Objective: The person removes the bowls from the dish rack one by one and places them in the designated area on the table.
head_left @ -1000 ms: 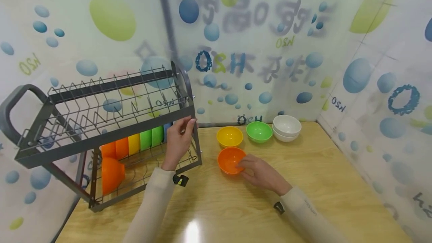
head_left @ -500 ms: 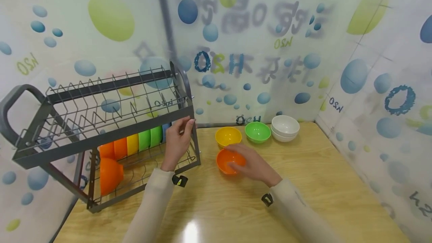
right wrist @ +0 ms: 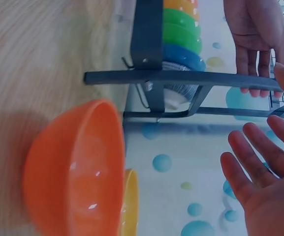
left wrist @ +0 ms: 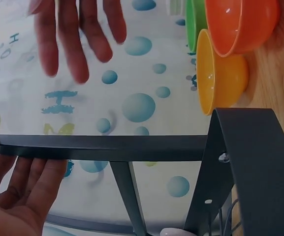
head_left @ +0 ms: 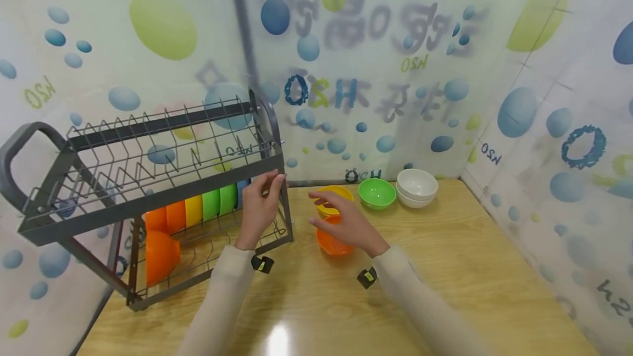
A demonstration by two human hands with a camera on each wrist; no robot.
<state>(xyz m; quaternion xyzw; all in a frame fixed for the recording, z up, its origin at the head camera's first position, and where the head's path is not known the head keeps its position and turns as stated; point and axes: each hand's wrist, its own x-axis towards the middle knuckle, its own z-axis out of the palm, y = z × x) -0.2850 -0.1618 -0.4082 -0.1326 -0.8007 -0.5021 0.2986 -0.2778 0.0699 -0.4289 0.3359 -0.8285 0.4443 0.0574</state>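
Note:
My left hand [head_left: 260, 207] grips the dark grey dish rack [head_left: 148, 202] near its front right corner. In the left wrist view, its thumb and fingers pinch a dark bar [left wrist: 102, 146] of the frame. My right hand [head_left: 348, 223] is raised over the orange bowl [head_left: 332, 245], its fingers spread and holding nothing, pointing toward the rack. Part of that bowl is hidden beneath it. Behind stands a yellow bowl [head_left: 345, 193], partly covered by the same hand. In the right wrist view, the orange bowl [right wrist: 68, 172] lies below the open palm [right wrist: 274, 196].
Inside the rack's lower tier, a larger orange bowl [head_left: 160, 260] leads a row of orange, yellow [head_left: 194, 211], green and blue pieces. A green bowl [head_left: 377, 193] and stacked white bowls [head_left: 417, 184] stand at the back of the wooden table [head_left: 475, 257]. Patterned curtains surround it.
My right hand has left the orange bowl's right rim, moving left and up toward the rack with its fingers opening. The left hand keeps its hold, and the bowls stay in place.

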